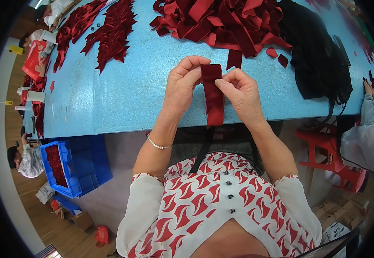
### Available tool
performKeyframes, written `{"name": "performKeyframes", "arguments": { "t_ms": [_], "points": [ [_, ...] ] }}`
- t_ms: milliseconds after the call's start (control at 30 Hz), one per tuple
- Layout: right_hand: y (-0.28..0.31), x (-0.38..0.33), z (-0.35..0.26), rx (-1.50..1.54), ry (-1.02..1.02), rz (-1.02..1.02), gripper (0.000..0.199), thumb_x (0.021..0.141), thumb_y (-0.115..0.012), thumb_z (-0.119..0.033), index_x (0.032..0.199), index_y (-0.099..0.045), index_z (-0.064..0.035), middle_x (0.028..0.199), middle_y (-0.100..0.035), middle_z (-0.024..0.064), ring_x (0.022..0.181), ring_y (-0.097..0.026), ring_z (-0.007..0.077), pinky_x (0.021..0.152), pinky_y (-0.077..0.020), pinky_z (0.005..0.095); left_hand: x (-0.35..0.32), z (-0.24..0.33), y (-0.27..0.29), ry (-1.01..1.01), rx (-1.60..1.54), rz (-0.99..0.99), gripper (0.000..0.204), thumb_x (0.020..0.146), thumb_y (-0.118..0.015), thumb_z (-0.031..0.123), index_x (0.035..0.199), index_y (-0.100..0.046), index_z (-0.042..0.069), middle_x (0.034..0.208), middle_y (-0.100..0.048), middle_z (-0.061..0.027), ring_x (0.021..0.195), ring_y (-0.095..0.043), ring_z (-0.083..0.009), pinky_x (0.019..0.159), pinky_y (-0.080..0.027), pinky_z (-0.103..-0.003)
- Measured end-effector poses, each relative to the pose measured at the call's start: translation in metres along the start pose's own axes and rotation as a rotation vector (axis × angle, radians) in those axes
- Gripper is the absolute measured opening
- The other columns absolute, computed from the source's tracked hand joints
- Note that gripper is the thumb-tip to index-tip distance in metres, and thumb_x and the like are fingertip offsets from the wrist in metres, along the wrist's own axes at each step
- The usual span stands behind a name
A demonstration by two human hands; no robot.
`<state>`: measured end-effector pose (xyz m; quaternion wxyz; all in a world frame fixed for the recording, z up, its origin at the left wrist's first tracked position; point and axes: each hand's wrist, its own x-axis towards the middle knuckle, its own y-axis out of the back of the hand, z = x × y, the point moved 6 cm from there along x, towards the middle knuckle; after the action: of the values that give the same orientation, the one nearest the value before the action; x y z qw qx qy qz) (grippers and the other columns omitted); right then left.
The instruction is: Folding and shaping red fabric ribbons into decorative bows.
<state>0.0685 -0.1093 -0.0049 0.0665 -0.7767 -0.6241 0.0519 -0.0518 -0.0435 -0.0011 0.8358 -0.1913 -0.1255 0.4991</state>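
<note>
A dark red velvet ribbon strip hangs between my two hands, over the near edge of the blue table. My left hand pinches its upper left edge between thumb and fingers. On the opposite edge, my right hand grips it, the thumb lying across the velvet. The strip's top looks folded over, and its lower end dangles toward my lap. Just beyond my hands lies a big heap of cut red ribbon pieces, one dark strip sticking out toward me.
Layered dark red ribbon bundles lie at the far left. A black cloth bag rests on the right. Below left, a blue crate holds red material. Red stools and a co-worker's arm are at right; other people sit along the left.
</note>
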Motion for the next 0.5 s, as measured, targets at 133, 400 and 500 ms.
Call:
{"name": "performKeyframes", "arguments": {
  "t_ms": [133, 400, 500],
  "points": [
    [0.001, -0.002, 0.0, -0.011, -0.001, 0.002, 0.013, 0.08, -0.061, -0.008, 0.071, -0.051, -0.0059, 0.065, -0.047, -0.0068, 0.06, -0.038, 0.0, 0.053, -0.0308, 0.0153, -0.001, -0.003, 0.005, 0.054, -0.112, -0.029, 0.021, 0.084, -0.052, 0.006, 0.104, -0.055, 0.0, 0.086, -0.062, -0.0031, 0.078, -0.056, -0.0076, 0.07, -0.044, -0.02],
    [0.001, -0.001, 0.002, 0.039, 0.008, -0.002, 0.01, 0.08, -0.06, -0.007, 0.075, -0.051, -0.0053, 0.068, -0.05, -0.006, 0.061, -0.042, 0.0, 0.054, -0.033, 0.0154, -0.006, -0.01, -0.001, 0.059, -0.03, 0.095, 0.02, 0.079, -0.058, 0.0, 0.099, -0.057, 0.0, 0.086, -0.062, -0.0069, 0.08, -0.058, -0.0126, 0.074, -0.046, -0.024],
    [-0.003, -0.002, 0.002, 0.116, 0.0, -0.004, 0.008, 0.08, -0.06, -0.007, 0.078, -0.053, -0.0046, 0.07, -0.052, -0.0048, 0.063, -0.045, 0.0008, 0.056, -0.0359, 0.0158, -0.005, -0.009, 0.002, 0.026, -0.029, 0.116, 0.018, 0.078, -0.057, -0.001, 0.096, -0.057, 0.0, 0.087, -0.062, -0.0091, 0.081, -0.059, -0.0156, 0.075, -0.047, -0.025]
  ]
}}
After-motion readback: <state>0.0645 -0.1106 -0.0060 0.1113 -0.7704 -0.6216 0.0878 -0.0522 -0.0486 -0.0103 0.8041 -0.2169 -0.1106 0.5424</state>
